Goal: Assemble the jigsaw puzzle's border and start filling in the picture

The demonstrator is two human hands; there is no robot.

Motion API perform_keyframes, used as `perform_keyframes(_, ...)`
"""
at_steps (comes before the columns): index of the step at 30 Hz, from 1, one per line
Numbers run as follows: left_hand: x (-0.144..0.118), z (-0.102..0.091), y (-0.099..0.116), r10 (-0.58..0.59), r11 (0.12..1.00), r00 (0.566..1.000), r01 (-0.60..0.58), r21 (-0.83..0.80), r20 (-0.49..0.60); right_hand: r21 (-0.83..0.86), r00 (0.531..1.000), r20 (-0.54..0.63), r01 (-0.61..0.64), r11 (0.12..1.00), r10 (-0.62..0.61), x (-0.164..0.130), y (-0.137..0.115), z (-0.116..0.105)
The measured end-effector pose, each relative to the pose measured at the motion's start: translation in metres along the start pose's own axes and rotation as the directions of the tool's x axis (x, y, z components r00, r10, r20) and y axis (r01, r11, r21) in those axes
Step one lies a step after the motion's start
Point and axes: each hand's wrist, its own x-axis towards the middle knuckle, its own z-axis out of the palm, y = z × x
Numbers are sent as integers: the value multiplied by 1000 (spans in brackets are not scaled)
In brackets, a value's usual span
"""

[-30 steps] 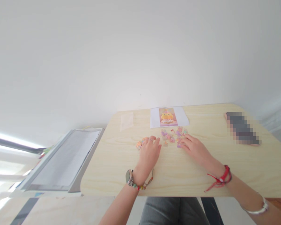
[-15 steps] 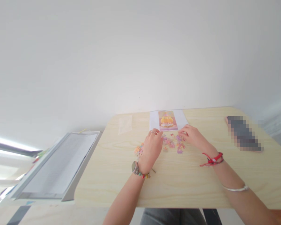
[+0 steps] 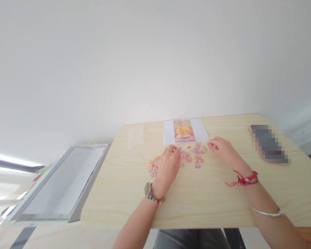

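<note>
My left hand (image 3: 168,165) is closed, its fingertips pinched on a small pale puzzle piece at the edge of the pink puzzle pieces (image 3: 187,157). Below that hand, partly covered by it, lies a heap of orange and pink puzzle pieces (image 3: 152,167). My right hand (image 3: 222,149) is closed too, thumb and fingers pressed together just right of the purple and green puzzle pieces (image 3: 198,156); whatever is between its fingertips is too small to make out. Behind the pieces, a printed sheet (image 3: 168,133) carries a picture of a yellow character (image 3: 183,131).
A clear plastic bag (image 3: 135,136) lies at the back left of the wooden table (image 3: 124,200). On the right rests a blurred-out phone (image 3: 269,143). A white tray with paper (image 3: 64,181) stands left of the table, and a white wall (image 3: 150,62) rises behind.
My right hand has moved right, away from the purple pieces, uncovering several pieces there. My left hand stays nearly in place. The view has shifted slightly.
</note>
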Motion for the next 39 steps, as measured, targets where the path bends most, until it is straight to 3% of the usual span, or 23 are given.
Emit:
perform_keyframes(7,1,3,-1,-8,1000,1000,7,11,4,-15,996,88,5,1000,-4,-1,-9,9)
perform_keyframes(12,2,4,-1,-9,1000,1000,9,4,6,-14,996,90,20,1000,-19,-1,-8,15)
perform_keyframes(18,3,9,-6,-43,997,998,40,71,41,-32,998,50,-42,999,44,0,-2,7)
perform_keyframes(25,3,15,-6,-58,992,994,46,117,96,-20,979,194,-53,998,56,-2,-2,2)
perform_keyframes(28,3,16,-5,-38,994,995,28,105,91,18,989,147,-33,999,30,0,-5,-1)
perform_keyframes(32,2,16,-2,78,996,993,-83,45,88,119,995,80,44,992,-54,1,-22,4)
perform_keyframes(39,2,13,0,187,982,969,-186,-26,162,136,964,123,220,966,-237,-3,-51,27)
